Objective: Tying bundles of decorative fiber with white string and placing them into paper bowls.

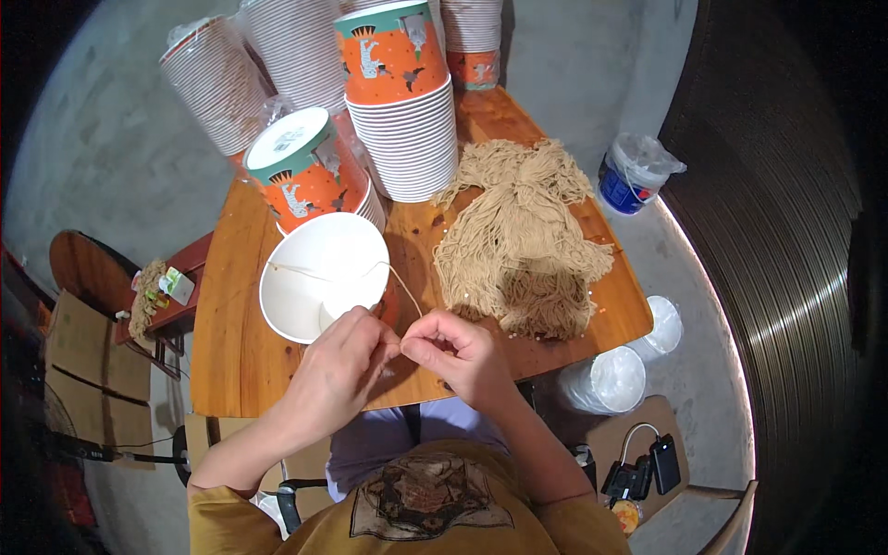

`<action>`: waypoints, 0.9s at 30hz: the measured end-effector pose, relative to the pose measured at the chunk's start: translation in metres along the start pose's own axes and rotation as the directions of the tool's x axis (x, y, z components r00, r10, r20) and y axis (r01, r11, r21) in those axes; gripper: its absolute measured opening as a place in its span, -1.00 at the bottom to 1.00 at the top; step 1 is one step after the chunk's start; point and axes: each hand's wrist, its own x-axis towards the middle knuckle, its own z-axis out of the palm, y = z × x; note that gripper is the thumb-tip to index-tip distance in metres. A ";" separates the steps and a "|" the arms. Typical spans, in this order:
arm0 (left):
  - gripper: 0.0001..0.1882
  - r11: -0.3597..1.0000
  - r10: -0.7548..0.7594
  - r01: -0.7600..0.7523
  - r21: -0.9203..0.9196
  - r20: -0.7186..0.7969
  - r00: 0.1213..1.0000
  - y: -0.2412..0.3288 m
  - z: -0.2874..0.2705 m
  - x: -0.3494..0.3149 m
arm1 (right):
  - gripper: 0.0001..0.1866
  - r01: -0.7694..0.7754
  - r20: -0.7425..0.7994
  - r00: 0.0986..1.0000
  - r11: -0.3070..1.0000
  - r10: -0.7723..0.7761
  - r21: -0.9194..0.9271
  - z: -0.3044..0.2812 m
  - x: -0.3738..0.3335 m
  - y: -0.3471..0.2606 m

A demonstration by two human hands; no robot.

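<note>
Both of my hands meet at the near edge of the wooden table, fingertips almost touching. My left hand (340, 365) is closed in a pinch, and so is my right hand (460, 359). A thin tan cord (404, 285) runs down from a paper bucket to the right fingertips; its end between the fingers is hard to see. The paper bucket (326, 242), white inside and orange outside, lies tilted with its mouth toward me, just beyond my left hand. The cord stretches across its opening. To the right rests a large heap of tan cords (518, 208).
Stacked paper buckets (402, 143) rise at the table's (245, 342) back, with another stack (310, 171) leaning left and bagged stacks (208, 83) behind. Right, on the floor, are a white-and-blue pail (635, 174) and white containers (606, 381). A chair seat (638, 435) holds a black phone-like device (664, 462).
</note>
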 end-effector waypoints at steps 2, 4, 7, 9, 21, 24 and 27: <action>-0.86 0.994 -0.071 0.072 -0.082 0.015 0.997 0.002 -0.002 0.000 | -0.94 0.011 0.012 1.000 1.000 -0.011 0.000 0.000 0.001 0.002; -0.86 0.990 -0.103 0.106 -0.096 0.033 0.994 0.003 -0.004 0.002 | -0.94 0.023 0.024 0.999 1.000 -0.023 0.001 0.001 0.003 0.003; -0.88 0.967 -0.190 0.198 -0.161 0.062 0.980 0.005 -0.012 0.006 | -0.96 -0.008 0.039 0.999 0.996 0.004 0.090 0.004 0.007 0.005; -0.90 0.939 -0.262 0.272 -0.212 0.075 0.962 0.000 -0.017 0.011 | -0.97 0.087 -0.035 0.996 0.993 -0.084 0.085 0.010 0.010 0.013; -0.79 0.754 -0.437 0.524 -0.397 0.292 0.851 -0.047 -0.013 0.030 | -0.91 0.155 -0.284 0.948 0.988 -0.143 0.020 0.024 0.042 0.040; -0.79 0.744 -0.436 0.525 -0.414 0.296 0.850 -0.044 -0.012 0.032 | -0.90 0.171 -0.282 0.946 0.985 -0.160 0.012 0.023 0.045 0.046; -0.78 0.727 -0.436 0.524 -0.444 0.290 0.852 -0.045 -0.011 0.032 | -0.89 0.170 -0.248 0.955 0.985 -0.160 0.016 0.020 0.049 0.051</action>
